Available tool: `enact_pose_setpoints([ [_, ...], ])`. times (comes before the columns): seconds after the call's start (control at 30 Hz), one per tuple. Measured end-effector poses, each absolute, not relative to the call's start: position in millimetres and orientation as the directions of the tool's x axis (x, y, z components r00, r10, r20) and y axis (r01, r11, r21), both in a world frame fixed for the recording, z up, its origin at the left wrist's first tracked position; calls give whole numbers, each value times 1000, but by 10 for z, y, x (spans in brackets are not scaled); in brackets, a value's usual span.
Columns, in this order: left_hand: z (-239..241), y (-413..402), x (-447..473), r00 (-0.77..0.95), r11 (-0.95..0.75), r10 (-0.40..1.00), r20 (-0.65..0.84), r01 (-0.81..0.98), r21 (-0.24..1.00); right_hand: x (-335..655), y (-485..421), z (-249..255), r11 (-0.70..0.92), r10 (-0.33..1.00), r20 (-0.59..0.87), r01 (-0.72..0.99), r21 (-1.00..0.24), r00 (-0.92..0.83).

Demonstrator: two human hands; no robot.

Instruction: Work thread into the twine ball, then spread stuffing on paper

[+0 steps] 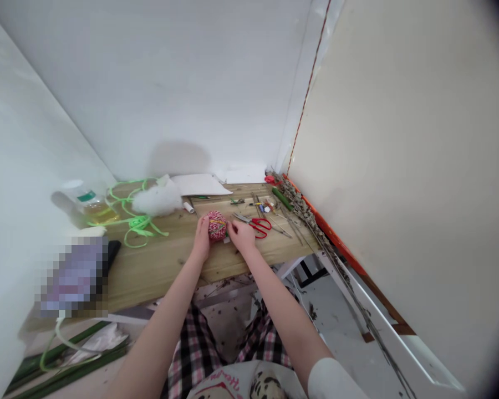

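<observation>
A red-and-white ball of twine rests on the wooden table. My left hand cups its left side, fingers curled against it. My right hand presses on its right side, fingers bent toward the ball. A small green bit shows under the ball between my hands. Red-handled scissors lie just right of my right hand.
Green ribbon and white stuffing lie at the left back, beside a plastic bottle. White paper and small tools sit behind. Dried twigs run along the right wall. A blurred-out object sits front left.
</observation>
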State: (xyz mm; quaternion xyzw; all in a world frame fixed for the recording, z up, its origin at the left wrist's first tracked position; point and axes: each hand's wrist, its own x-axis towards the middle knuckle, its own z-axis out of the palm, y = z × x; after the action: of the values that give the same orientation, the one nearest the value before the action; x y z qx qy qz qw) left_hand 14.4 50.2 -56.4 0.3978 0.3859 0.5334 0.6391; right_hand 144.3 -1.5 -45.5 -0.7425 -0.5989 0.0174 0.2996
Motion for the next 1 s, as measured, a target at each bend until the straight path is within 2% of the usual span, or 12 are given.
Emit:
enact_pose_setpoints([
  [0.33,-460,486,122,241,265,956,-170,-454,851,1441,-23,-431,-122,902,318,879,-462,292],
  [0.7,-420,457,131,221,202,969,-111,-447,871,1454,-6,-455,-153,900,300,873,-462,316],
  [1.0,-419,470,118,198,199,973,-121,-444,873,1444,-2,-445,-149,906,296,881,-449,304],
])
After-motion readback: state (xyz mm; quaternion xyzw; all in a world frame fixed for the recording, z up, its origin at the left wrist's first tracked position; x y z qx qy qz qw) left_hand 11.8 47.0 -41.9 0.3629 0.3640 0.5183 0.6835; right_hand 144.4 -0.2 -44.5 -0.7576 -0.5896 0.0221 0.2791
